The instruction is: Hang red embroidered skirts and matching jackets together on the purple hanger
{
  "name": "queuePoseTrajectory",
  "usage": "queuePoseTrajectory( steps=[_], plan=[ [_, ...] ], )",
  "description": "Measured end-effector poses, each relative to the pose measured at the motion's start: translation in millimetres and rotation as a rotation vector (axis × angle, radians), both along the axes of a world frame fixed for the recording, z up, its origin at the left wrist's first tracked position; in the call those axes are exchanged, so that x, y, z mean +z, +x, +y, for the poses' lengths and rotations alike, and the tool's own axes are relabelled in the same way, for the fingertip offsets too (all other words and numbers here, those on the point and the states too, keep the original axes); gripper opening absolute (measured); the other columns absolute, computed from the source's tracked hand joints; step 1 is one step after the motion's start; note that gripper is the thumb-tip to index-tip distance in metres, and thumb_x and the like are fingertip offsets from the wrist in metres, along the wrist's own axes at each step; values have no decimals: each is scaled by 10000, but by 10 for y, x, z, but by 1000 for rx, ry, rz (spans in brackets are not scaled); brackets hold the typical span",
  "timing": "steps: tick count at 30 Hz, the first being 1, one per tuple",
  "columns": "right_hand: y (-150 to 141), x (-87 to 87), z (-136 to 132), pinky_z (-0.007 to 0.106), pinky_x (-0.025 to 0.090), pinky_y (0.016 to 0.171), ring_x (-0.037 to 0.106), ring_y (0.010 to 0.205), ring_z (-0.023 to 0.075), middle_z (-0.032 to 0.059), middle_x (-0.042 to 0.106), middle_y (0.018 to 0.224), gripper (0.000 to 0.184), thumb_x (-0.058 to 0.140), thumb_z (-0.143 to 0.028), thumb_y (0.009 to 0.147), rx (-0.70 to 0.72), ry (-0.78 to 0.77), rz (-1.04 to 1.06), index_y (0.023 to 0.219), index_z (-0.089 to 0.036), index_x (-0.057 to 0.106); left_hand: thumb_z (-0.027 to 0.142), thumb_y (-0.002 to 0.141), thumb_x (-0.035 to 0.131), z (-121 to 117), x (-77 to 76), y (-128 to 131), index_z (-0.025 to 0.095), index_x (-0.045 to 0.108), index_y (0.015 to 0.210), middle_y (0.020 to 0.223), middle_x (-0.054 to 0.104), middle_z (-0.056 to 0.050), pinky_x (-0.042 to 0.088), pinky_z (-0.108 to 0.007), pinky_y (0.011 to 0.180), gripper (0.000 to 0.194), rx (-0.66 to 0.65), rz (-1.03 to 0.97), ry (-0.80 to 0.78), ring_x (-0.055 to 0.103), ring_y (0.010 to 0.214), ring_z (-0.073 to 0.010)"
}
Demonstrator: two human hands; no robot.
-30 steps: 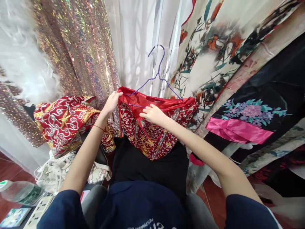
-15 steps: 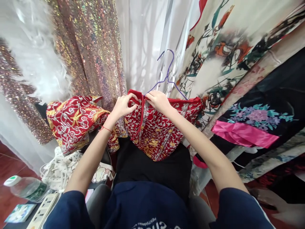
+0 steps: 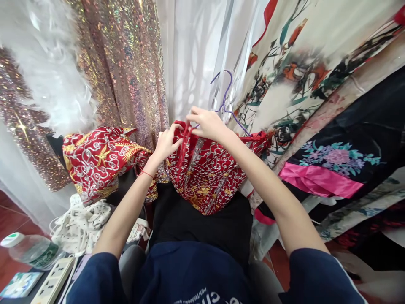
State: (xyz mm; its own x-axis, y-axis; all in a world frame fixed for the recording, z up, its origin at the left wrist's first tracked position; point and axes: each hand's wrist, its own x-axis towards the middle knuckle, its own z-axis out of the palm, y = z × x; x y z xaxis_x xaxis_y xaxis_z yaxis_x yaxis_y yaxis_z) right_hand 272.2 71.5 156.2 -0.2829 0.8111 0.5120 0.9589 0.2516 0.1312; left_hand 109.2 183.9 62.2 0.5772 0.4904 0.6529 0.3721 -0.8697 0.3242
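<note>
A red bodice (image 3: 205, 177) with silver and gold embroidery lies over the black cloth on my lap, its pointed hem toward me. My left hand (image 3: 168, 141) pinches the red top edge close to the bodice's vertical opening. Right beside it, my right hand (image 3: 205, 122) has thumb and fingers closed at the same edge, knuckles raised. The red trim between the hands is bunched and folded. A purple hanger (image 3: 225, 95) stands behind the bodice, its lower part hidden by the cloth and my right hand.
A matching red embroidered garment (image 3: 101, 162) lies to the left. Further down are a white cloth bag (image 3: 82, 223), a plastic bottle (image 3: 34, 252) and a power strip (image 3: 53, 280). Sequined fabric (image 3: 126, 63) hangs behind; a black garment with a pink band (image 3: 319, 179) hangs at right.
My right hand has lifted slightly and arched over the top edge. The trim near the opening has been gathered and folded, and my left hand has shifted a little right.
</note>
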Motion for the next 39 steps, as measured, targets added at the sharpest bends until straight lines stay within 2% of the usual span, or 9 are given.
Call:
queuePoseTrajectory(
  steps=[4, 8, 10, 13, 18, 23, 27, 34, 39],
  plan=[
    [-21, 258, 287, 329, 520, 682, 628, 726, 167, 41, 638, 745, 100, 568, -211, 877, 52, -117, 611, 923, -142, 625, 359, 917, 553, 6, -13, -2, 225, 496, 1273, 1100, 704, -92, 396, -420, 913, 385, 25, 13, -15, 621, 1050, -315],
    [182, 316, 666, 362, 597, 758, 696, 837, 177, 64, 687, 902, 351, 560, -223, 901, 49, 20, 1076, 1233, -119, 516, 354, 907, 587, -50, 21, -27, 224, 531, 1223, 1003, 682, -56, 391, -385, 897, 347, 18, 18, -28, 617, 920, -261],
    [273, 241, 697, 417, 597, 814, 699, 890, 214, 87, 700, 962, 492, 613, -238, 873, 5, 66, 1017, 1328, -117, 470, 350, 906, 589, -79, 37, -34, 224, 542, 1213, 873, 649, -27, 389, -375, 877, 335, 15, 23, -38, 606, 862, -248],
    [296, 43, 491, 479, 557, 883, 679, 959, 268, 136, 707, 1021, 475, 558, -244, 903, -44, 172, 709, 1357, -121, 499, 343, 905, 590, -104, 37, -24, 224, 547, 1199, 832, 620, -14, 383, -372, 876, 320, 16, 8, -36, 590, 832, -240],
    [220, -234, -49, 471, 493, 893, 629, 1016, 289, 159, 689, 1041, 255, 450, -238, 936, -155, 320, 376, 1061, -166, 661, 332, 898, 594, -119, 13, -2, 232, 548, 1189, 791, 598, -2, 370, -376, 896, 311, 46, -5, -36, 578, 833, -240],
    [501, -272, -327, 491, 447, 852, 605, 1000, 325, 128, 690, 1006, 222, 607, -359, 877, -277, 129, 162, 998, -189, 683, 370, 915, 569, -106, 15, 11, 240, 545, 1153, 906, 645, -14, 367, -370, 889, 272, 16, -54, -61, 586, 818, -220],
    [662, -281, -303, 395, 429, 748, 610, 823, 253, 81, 699, 863, 153, 586, -288, 905, -243, -47, 61, 917, -198, 709, 407, 937, 534, -84, -40, 49, 240, 543, 1163, 967, 666, -27, 347, -383, 926, 281, 39, -139, -51, 602, 880, -225],
    [413, -551, 29, 406, 385, 790, 587, 927, 282, 142, 682, 989, 317, 399, -132, 975, -345, 217, 29, 1008, -176, 712, 577, 843, 666, -141, -70, 140, 265, 531, 1179, 1099, 705, -42, 344, -406, 959, 478, 100, -224, -64, 631, 928, -238],
    [357, -521, 46, 431, 391, 836, 544, 1000, 289, 122, 658, 1038, 336, 363, -202, 1025, -259, 272, 31, 1043, -214, 698, 676, 768, 708, -179, -10, 269, 253, 593, 964, 922, 729, -32, 396, -399, 898, 480, 228, -228, -2, 637, 873, -257]
  ],
)
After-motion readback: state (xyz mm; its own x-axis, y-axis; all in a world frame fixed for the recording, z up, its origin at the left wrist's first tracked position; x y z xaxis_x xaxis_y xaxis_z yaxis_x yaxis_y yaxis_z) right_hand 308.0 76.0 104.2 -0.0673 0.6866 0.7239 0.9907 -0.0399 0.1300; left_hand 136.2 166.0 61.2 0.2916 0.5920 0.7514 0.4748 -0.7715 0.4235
